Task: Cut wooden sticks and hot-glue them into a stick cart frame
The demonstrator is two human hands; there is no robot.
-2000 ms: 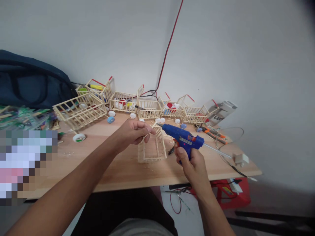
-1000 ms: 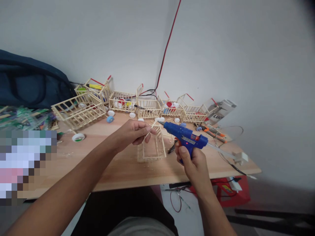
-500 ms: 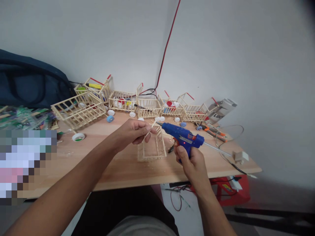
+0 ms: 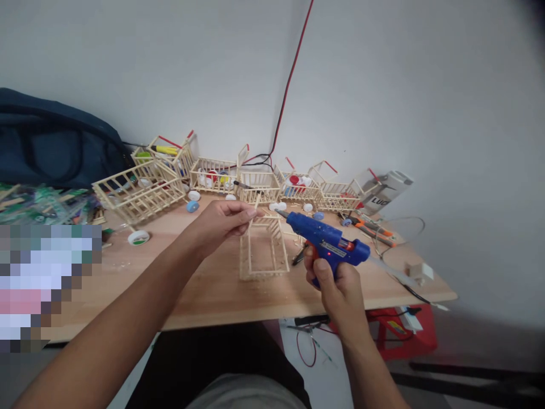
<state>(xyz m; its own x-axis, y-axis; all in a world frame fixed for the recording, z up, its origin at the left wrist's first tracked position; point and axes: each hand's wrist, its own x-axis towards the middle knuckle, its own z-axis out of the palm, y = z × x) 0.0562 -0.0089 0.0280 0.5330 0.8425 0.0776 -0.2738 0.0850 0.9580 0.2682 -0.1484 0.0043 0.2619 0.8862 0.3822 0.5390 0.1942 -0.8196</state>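
My left hand (image 4: 227, 222) pinches a short wooden stick (image 4: 258, 200) between thumb and fingers, its free end pointing up and away. Wrapped round the grip of a blue hot glue gun (image 4: 326, 241) is my right hand (image 4: 338, 281). The gun's metal nozzle points left, a short gap from the stick. A small red light glows on its side, and a clear glue stick (image 4: 389, 268) juts out of its back. Below the left hand, an open frame of wooden sticks (image 4: 264, 275) rests on the table, its far end partly behind the fingers.
Several small stick-built carts (image 4: 213, 173) line the wall, some holding bottle caps. A larger stick basket (image 4: 140, 193) stands left. Pliers (image 4: 374, 230), a white adapter (image 4: 419, 272) and cables lie right. Plastic scraps (image 4: 46, 201) and a dark blue bag (image 4: 59, 139) are far left.
The glue gun has moved right, drawing its nozzle away from the stick. My left hand has shifted slightly left, and the stick now points more upright.
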